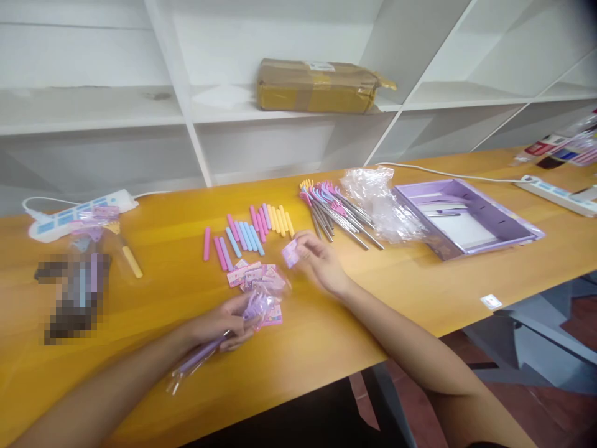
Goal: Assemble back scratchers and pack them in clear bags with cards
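My left hand (233,323) is closed around a purple back scratcher (203,354) in a clear plastic bag, its claw end pointing away from me. Pinched in the fingers of my right hand (321,261) is a small pink-purple printed card (290,253). Several similar cards (252,275) lie loosely heaped just beyond the bagged claw. Behind them are rows of pink, purple, blue and yellow handle tubes (245,236). To their right, metal-rod back scratchers (342,214) with coloured claw heads lie in a pile.
Crumpled clear plastic bags (382,205) touch a purple open box (471,218) on the right. Bagged back scratchers (125,249) lie at the left near a power strip (84,214). Another power strip (559,196) and bottles (559,146) are far right. A taped carton (317,87) sits on the shelf.
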Tool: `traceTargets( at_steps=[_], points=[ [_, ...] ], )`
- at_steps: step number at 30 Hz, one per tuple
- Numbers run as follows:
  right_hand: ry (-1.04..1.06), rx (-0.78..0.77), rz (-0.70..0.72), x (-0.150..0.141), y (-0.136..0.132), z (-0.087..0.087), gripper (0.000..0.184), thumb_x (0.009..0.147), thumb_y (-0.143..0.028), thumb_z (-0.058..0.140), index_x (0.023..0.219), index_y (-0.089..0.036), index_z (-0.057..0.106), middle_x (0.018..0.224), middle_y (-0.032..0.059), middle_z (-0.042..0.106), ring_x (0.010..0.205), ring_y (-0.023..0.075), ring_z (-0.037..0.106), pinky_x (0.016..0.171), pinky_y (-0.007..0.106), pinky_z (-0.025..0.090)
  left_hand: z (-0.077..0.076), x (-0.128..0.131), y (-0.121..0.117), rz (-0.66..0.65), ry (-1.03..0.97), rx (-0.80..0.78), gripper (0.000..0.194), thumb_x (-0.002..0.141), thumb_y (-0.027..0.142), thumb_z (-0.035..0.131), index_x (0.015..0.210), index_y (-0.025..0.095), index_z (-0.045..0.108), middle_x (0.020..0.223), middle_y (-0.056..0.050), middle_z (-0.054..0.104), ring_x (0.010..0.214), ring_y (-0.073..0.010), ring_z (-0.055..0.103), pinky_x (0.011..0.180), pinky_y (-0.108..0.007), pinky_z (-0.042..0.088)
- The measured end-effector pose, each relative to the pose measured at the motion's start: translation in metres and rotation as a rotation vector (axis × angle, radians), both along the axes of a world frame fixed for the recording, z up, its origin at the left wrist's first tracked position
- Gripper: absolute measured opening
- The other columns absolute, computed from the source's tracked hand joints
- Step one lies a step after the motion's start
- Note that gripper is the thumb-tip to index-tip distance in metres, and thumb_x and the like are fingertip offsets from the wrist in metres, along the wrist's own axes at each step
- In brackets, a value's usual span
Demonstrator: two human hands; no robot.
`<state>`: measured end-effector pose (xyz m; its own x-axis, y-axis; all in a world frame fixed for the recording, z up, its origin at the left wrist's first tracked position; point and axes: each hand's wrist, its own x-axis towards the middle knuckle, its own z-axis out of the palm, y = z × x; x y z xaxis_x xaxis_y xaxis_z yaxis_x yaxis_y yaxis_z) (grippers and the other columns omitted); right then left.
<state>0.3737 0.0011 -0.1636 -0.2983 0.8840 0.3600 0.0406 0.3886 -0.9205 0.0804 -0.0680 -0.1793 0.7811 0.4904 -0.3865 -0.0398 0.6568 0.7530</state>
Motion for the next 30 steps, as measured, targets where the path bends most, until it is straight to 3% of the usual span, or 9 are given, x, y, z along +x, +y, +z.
traceTargets(
  at_steps=[3,5,11,16,18,21,25,27,30],
  points=[
    [0.249,-0.154,-0.207,0.003,0.005,0.0,0.044,0.1,-0.061,0.067,0.085,-0.021,0.055,0.087,0.0012,0.054,0.08,0.0151,0.054,0.077,0.029,0.048,0.005,-0.001,0.001,-0.139,-0.013,0.016,0.096,0.068,0.002,0.057,0.16,0.026,0.044,0.066,0.009,0.057,0.037,-0.0047,0.042,0.041,-0.015,0.026],
    [0.292,-0.252,-0.2,0.001,0.004,-0.004,0.046,0.101,-0.063,0.064,0.085,-0.022,0.051,0.074,-0.0026,0.047,0.066,0.013,0.045,0.064,0.026,0.041,0.005,-0.001,0.001,-0.168,-0.028,0.037,0.079,0.069,0.003,0.06,0.146,0.022,0.056,0.064,0.009,0.057,0.037,-0.0049,0.041,0.04,-0.015,0.026],
    [-0.238,-0.187,0.029,-0.017,-0.015,-0.016,0.031,0.101,-0.048,0.068,0.108,-0.018,0.065,0.085,0.002,0.064,0.073,0.0142,0.057,0.069,0.027,0.046,0.005,-0.001,0.003,-0.171,-0.064,0.101,0.043,0.08,0.017,0.071,0.123,0.016,0.066,0.06,0.008,0.053,0.038,-0.0062,0.04,0.04,-0.018,0.032],
    [-0.208,-0.126,0.532,-0.017,-0.026,0.003,0.04,0.096,-0.04,0.075,0.127,-0.017,0.065,0.116,0.0079,0.07,0.1,0.0177,0.065,0.086,0.03,0.053,0.004,-0.001,0.005,-0.16,-0.078,0.086,0.026,0.094,0.026,0.068,0.117,0.014,0.068,0.054,0.007,0.055,0.037,-0.008,0.04,0.043,-0.02,0.039],
    [-0.202,-0.127,0.611,-0.017,-0.03,0.009,0.031,0.103,-0.045,0.067,0.114,-0.016,0.07,0.106,0.0056,0.07,0.095,0.0164,0.064,0.085,0.029,0.052,0.003,0.001,0.007,-0.184,-0.101,0.102,0.026,0.097,0.029,0.068,0.118,0.014,0.067,0.055,0.006,0.056,0.039,-0.0086,0.044,0.044,-0.02,0.041],
    [-0.166,-0.118,0.4,-0.017,-0.034,0.01,0.049,0.113,-0.049,0.049,0.078,-0.017,0.062,0.075,0.0,0.058,0.07,0.012,0.054,0.069,0.027,0.045,0.002,0.003,0.009,-0.222,-0.117,0.131,0.034,0.096,0.035,0.073,0.121,0.013,0.069,0.073,0.001,0.065,0.044,-0.0076,0.051,0.045,-0.02,0.043],
    [-0.002,0.155,-0.257,-0.01,-0.035,0.016,0.057,0.113,-0.051,0.049,0.066,-0.019,0.052,0.067,-0.0001,0.05,0.065,0.013,0.048,0.065,0.028,0.041,0.003,0.004,0.011,-0.252,-0.149,0.11,0.043,0.092,0.045,0.078,0.12,0.013,0.07,0.088,-0.002,0.067,0.048,-0.0067,0.054,0.042,-0.02,0.041],
    [-0.013,0.261,-0.343,-0.004,-0.034,0.024,0.054,0.111,-0.051,0.054,0.067,-0.019,0.055,0.068,0.0014,0.054,0.068,0.0143,0.052,0.067,0.029,0.044,0.004,0.004,0.012,-0.288,-0.143,0.111,0.044,0.093,0.046,0.078,0.121,0.014,0.069,0.085,-0.001,0.065,0.048,-0.0068,0.053,0.041,-0.019,0.038],
    [0.044,0.215,-0.393,0.004,-0.028,0.035,0.053,0.11,-0.056,0.054,0.07,-0.021,0.054,0.059,-0.0008,0.049,0.058,0.0132,0.049,0.059,0.028,0.042,0.007,0.003,0.012,-0.343,-0.11,0.123,0.042,0.094,0.046,0.076,0.12,0.014,0.068,0.08,0.001,0.062,0.046,-0.0058,0.046,0.041,-0.019,0.034]
  ],
)
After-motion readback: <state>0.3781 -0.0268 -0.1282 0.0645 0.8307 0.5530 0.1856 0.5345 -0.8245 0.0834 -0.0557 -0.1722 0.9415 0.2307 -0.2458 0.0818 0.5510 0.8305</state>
